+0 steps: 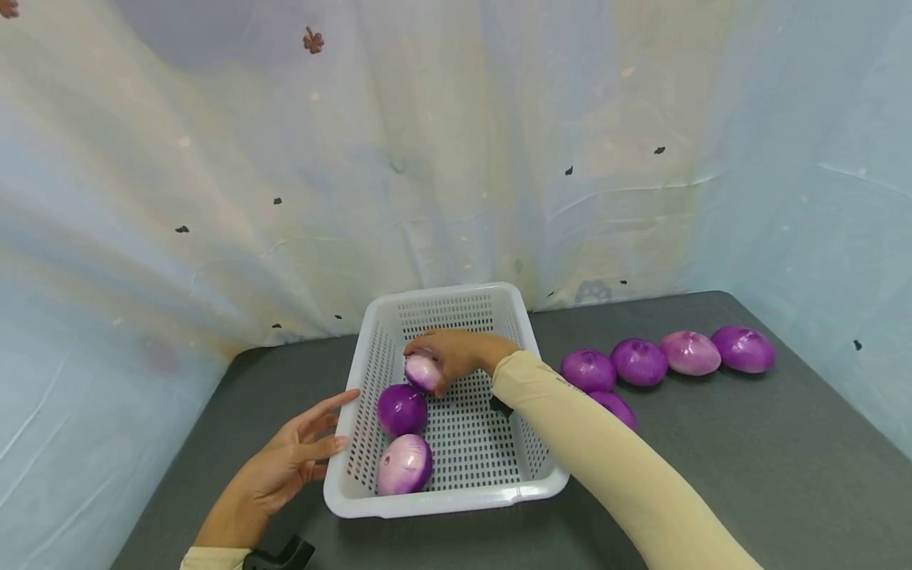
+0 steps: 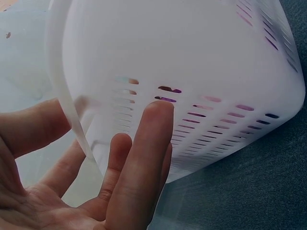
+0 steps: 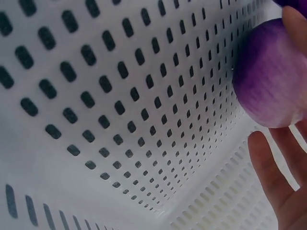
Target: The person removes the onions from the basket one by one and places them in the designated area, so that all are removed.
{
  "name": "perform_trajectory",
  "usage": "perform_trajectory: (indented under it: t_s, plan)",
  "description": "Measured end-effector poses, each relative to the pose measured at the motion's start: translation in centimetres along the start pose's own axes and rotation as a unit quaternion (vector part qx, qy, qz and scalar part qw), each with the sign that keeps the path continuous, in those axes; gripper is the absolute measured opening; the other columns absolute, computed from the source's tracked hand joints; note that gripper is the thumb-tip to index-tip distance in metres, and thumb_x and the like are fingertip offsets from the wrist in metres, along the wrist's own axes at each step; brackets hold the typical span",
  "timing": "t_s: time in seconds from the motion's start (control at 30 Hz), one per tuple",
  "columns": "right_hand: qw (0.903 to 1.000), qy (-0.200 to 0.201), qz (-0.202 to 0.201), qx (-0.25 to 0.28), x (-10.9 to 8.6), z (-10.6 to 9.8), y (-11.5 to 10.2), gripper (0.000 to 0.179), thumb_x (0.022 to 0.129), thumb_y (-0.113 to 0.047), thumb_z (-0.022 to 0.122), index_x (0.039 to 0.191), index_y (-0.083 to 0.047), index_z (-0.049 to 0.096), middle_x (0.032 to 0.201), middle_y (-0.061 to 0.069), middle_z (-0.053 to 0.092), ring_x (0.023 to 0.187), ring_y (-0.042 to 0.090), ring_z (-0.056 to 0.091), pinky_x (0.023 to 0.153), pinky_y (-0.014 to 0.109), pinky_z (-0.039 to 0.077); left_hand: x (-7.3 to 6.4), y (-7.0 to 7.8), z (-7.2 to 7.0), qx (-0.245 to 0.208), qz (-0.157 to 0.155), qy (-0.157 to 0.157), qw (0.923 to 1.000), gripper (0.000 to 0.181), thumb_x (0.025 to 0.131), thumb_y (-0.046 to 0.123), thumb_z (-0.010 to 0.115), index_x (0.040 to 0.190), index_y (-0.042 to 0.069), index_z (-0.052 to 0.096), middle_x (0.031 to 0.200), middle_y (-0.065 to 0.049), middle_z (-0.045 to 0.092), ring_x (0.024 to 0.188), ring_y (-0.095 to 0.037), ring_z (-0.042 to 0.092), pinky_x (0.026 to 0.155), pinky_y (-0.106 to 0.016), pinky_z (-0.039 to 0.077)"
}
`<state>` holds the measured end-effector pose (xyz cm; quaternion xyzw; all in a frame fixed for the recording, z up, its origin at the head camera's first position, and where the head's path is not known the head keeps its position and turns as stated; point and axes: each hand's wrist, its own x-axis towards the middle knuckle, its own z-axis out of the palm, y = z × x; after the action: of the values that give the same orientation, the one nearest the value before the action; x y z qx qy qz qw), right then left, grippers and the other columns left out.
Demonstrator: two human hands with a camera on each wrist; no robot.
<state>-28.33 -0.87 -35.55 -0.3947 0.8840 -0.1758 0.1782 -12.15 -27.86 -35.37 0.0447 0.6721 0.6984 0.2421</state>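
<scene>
A white perforated plastic basket stands on the dark table. Inside it, my right hand grips a purple-and-white red onion near the left wall. The right wrist view shows that onion with fingers above and below it. Two more red onions lie along the basket's left side: a deep purple one and a paler one. At the left rim my left hand has its fingers extended, fingertips right at the outer wall; the left wrist view shows these fingers fairly straight.
Several red onions lie on the table right of the basket, among them a pink one and a purple one farthest right. My right forearm partly covers one onion. A patterned curtain hangs behind the table.
</scene>
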Motion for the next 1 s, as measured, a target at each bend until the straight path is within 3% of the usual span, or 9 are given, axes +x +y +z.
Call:
perform_trajectory:
  t_s: [0.17, 0.33, 0.8, 1.0]
  plan:
    - [0.9999, 0.005, 0.014, 0.007, -0.04, 0.12, 0.15, 0.087, 0.073, -0.018, 0.089, 0.147, -0.026, 0.046, 0.148, -0.002, 0.051, 0.136, 0.018, 0.047, 0.116, 0.038, 0.038, 0.03, 0.06, 0.12, 0.0, 0.0, -0.001, 1.0, 0.059, 0.101, 0.009, 0.055, 0.155, 0.027, 0.036, 0.134, -0.001, 0.05, 0.117, -0.021, 0.064, 0.089, -0.048, 0.058]
    - [0.9995, 0.019, 0.021, 0.016, 0.02, 0.07, 0.16, 0.086, 0.072, -0.021, 0.09, 0.146, -0.022, 0.046, 0.144, 0.0, 0.053, 0.133, 0.018, 0.05, 0.114, 0.037, 0.04, -0.01, 0.06, 0.17, -0.001, -0.004, 0.003, 1.0, 0.059, 0.101, 0.01, 0.056, 0.154, 0.028, 0.037, 0.135, 0.0, 0.051, 0.117, -0.021, 0.064, 0.089, -0.048, 0.058]
    - [0.9897, 0.123, 0.027, 0.067, 0.28, -0.25, 0.04, 0.094, 0.074, -0.032, 0.088, 0.152, -0.023, 0.037, 0.148, 0.006, 0.045, 0.127, 0.023, 0.055, 0.104, 0.041, 0.049, 0.03, -0.15, -0.05, -0.001, -0.004, 0.003, 1.0, 0.06, 0.101, 0.009, 0.056, 0.155, 0.028, 0.036, 0.136, -0.001, 0.05, 0.117, -0.022, 0.064, 0.089, -0.048, 0.057]
    - [0.9879, 0.14, 0.022, 0.064, 0.03, -0.47, -0.24, 0.094, 0.075, -0.036, 0.088, 0.153, -0.026, 0.037, 0.15, 0.009, 0.043, 0.128, 0.024, 0.054, 0.104, 0.043, 0.05, 0.05, -0.22, -0.03, 0.001, -0.005, 0.009, 1.0, 0.059, 0.101, 0.01, 0.056, 0.154, 0.028, 0.037, 0.137, -0.002, 0.049, 0.116, -0.022, 0.064, 0.088, -0.048, 0.058]
